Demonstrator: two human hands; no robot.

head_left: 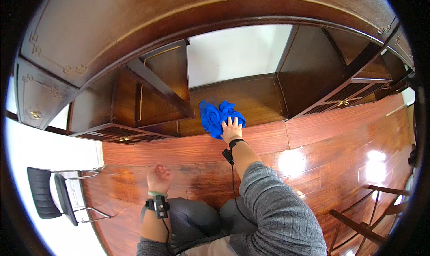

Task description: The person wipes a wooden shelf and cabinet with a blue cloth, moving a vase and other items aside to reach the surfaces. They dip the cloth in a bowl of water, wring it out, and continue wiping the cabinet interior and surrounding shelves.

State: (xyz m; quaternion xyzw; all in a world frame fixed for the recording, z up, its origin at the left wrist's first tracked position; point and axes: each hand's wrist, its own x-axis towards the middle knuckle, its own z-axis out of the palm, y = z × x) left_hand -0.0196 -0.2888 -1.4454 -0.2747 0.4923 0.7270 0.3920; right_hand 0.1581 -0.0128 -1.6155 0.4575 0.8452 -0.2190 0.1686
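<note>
A crumpled blue cloth (211, 117) lies on the low wooden shelf (262, 99) of a dark cabinet, close to its front edge. My right hand (232, 128) rests palm down on the cloth's near right part, its fingers spread and pressing on it. My left hand (160, 178) is held over my left knee, away from the cloth, with its fingers loosely curled and nothing seen in it. Each wrist has a black strapped device with a cable, and a pale green bangle (157, 193) circles the left one.
Dark wooden desk top (215, 7) spans above the shelf. An upright board (164, 84) stands left of the cloth, with slatted cabinet doors (124, 133) beyond. A black chair (62, 195) is at left, a wooden chair frame (359, 227) at lower right.
</note>
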